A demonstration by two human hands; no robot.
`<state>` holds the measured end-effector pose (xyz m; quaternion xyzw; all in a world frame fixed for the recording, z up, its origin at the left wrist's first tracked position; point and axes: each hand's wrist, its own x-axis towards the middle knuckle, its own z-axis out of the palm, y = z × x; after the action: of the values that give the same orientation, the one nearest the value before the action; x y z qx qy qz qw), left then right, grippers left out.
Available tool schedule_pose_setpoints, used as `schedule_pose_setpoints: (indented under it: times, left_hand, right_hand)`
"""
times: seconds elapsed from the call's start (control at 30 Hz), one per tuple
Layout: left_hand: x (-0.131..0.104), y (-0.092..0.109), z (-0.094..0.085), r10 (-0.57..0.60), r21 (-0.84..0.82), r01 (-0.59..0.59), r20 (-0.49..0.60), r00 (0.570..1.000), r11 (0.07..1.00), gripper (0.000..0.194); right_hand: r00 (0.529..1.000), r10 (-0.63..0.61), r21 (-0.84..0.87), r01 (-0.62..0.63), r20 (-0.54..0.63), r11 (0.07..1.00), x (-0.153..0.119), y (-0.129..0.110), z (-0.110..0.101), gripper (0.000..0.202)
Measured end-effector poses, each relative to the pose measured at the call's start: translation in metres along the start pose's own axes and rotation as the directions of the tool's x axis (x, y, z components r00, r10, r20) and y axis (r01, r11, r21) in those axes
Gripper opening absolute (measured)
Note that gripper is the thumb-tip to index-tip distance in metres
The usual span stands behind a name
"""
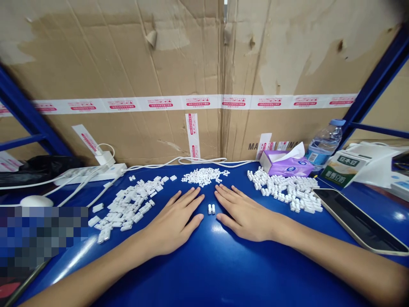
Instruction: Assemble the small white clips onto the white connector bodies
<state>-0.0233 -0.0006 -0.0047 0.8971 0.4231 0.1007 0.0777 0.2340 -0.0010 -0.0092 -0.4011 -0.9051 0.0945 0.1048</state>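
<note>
My left hand [179, 219] lies palm down on the blue tabletop [204, 273], fingers stretched out and holding nothing. Opposite it, my right hand [244, 211] rests flat in the same way. A single white two-barrel wire connector [211, 209] sits in the gap between my thumbs, touching neither hand. Just beyond my fingertips is a heap of tiny white plastic parts [203, 175]. Flat white plastic pieces [128, 204] are spread to the left of my left hand. To the right, a pile of white connectors [287, 189] lies past my right hand.
A smartphone [361, 219] lies at the right. Behind it stand a purple tissue pack [287, 164], a water bottle [324, 145] and a green-and-white carton [345, 168]. A power strip [92, 172] with white cables is at back left. Cardboard [143, 64] walls the back.
</note>
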Motion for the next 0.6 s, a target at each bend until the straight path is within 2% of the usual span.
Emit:
schedule_pose_setpoints:
  times: [0.23, 0.33, 0.47, 0.6]
  left_hand:
    - [0.0, 0.0, -0.001, 0.012, 0.027, -0.012, -0.002, 1.0, 1.0, 0.054]
    - [0.0, 0.0, 0.0, 0.009, 0.041, -0.009, 0.008, 1.0, 0.999, 0.056]
    - [0.0, -0.001, 0.001, 0.017, 0.056, -0.017, 0.001, 1.0, 0.998, 0.056]
    - [0.0, -0.003, 0.003, 0.025, 0.066, -0.025, -0.007, 1.0, 0.998, 0.057]
  right_hand:
    - [0.999, -0.021, 0.013, 0.022, -0.047, 1.0, 0.0, 0.002, 0.0, 0.07]
    - [0.988, -0.075, 0.003, 0.076, -0.131, 0.997, 0.001, -0.003, -0.005, 0.066]
    - [0.95, -0.174, 0.025, 0.187, -0.259, 0.982, 0.004, -0.011, -0.013, 0.044]
    - [0.939, -0.217, 0.054, 0.239, -0.266, 0.969, 0.004, -0.013, -0.014, 0.024]
